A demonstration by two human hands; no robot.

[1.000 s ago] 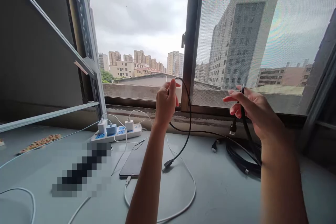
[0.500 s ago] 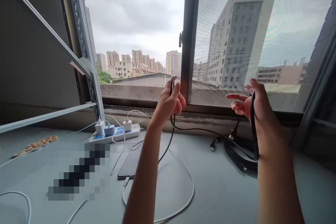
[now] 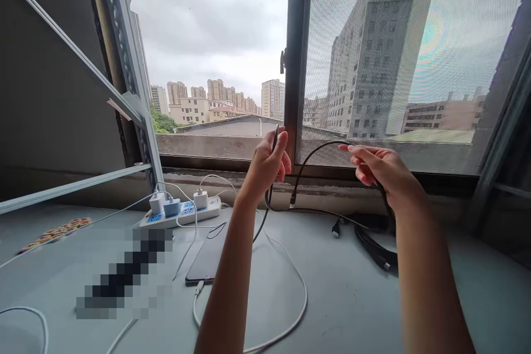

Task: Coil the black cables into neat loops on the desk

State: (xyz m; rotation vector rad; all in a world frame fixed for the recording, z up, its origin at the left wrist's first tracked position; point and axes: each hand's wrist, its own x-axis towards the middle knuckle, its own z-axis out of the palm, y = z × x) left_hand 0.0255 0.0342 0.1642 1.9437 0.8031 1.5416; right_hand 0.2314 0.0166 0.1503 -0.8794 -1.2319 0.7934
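Observation:
Both my hands are raised in front of the window, each on a black cable. My left hand (image 3: 267, 165) is closed around one black cable (image 3: 269, 199), which hangs from the fist down to the table. My right hand (image 3: 379, 168) pinches another stretch of black cable (image 3: 309, 157) that arcs left and ends in a dangling plug (image 3: 292, 199). From the right hand the cable drops to a black coil (image 3: 375, 249) on the table at the right.
A white power strip (image 3: 182, 211) with several chargers lies by the sill. A dark phone (image 3: 207, 257) lies face up with a white cable (image 3: 296, 310) looping beside it. A metal shelf frame (image 3: 136, 105) stands left. A small black plug (image 3: 337, 228) rests near the coil.
My right hand has moved left and lower, and its cable now arcs toward the left hand with the plug hanging free. The left hand stayed almost in place.

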